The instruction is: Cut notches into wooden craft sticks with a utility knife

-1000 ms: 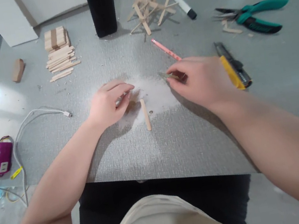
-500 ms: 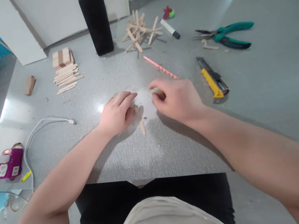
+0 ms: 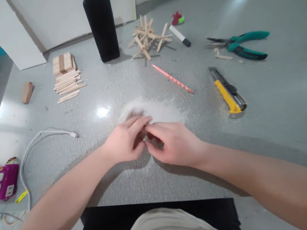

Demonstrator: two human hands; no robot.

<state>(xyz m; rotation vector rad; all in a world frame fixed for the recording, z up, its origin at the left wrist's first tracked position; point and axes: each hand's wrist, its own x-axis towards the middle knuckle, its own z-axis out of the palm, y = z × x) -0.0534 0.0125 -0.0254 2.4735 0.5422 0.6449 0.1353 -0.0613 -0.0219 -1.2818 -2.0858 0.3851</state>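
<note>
My left hand and my right hand meet over the grey table, fingertips touching. The fingers of both are curled into a pinch. Whatever lies between them is hidden behind the fingers and thumbs. Just beyond the hands a whitish patch shows on the tabletop. A pink patterned pencil lies past my right hand. Farther right is a yellow and black utility knife.
A dark phone stands upright at the back. Left of it are wooden craft sticks and a banded bundle; right, assembled sticks and a marker. Green-handled pliers lie far right. A white cable curves at left.
My right hand has moved left and toward me, against my left hand, which has also come nearer. The craft stick seen between them is now out of sight. The view has shifted slightly.
</note>
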